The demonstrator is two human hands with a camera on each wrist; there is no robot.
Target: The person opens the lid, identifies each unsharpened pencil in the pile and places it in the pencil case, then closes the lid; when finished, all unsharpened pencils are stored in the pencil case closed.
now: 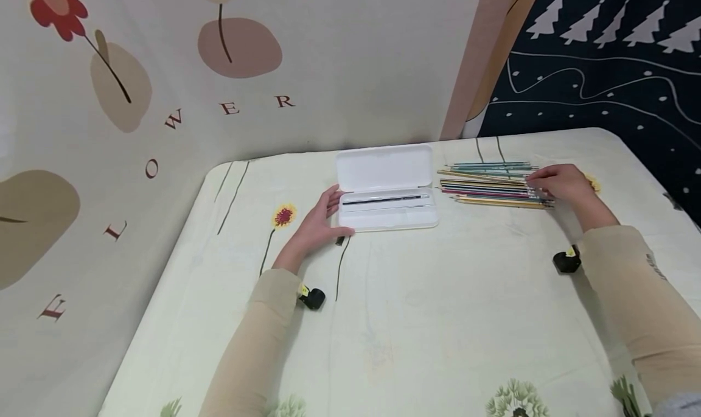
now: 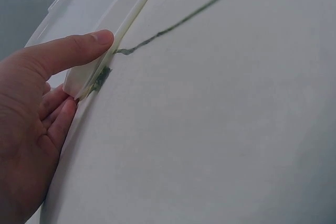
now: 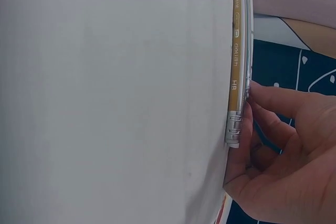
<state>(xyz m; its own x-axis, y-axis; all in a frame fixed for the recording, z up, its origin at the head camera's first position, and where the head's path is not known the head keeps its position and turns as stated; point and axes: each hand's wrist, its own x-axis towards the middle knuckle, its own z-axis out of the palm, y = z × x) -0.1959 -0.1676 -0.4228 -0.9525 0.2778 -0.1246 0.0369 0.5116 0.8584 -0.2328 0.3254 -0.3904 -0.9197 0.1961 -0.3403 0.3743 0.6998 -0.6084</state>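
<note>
A white pencil case (image 1: 389, 223) lies open on the table, its lid (image 1: 384, 166) tilted back, with one dark pencil (image 1: 381, 200) inside. My left hand (image 1: 319, 222) grips the case's left end. In the left wrist view, the thumb (image 2: 97, 40) presses on the case's edge while the other fingers curl at its corner. To the right lies a row of pencils (image 1: 487, 189) in teal, black, red and gold. At their right ends my right hand (image 1: 561, 184) pinches a pencil between thumb and fingers. A gold HB pencil (image 3: 238, 61) lies beside those fingertips in the right wrist view.
The table is covered with a pale flower-printed cloth (image 1: 416, 307). Behind it hangs a light curtain (image 1: 350, 58) with printed letters, and at the right back a dark cloth (image 1: 591, 88) with white trees. Small black devices (image 1: 313, 299) sit at both wrists.
</note>
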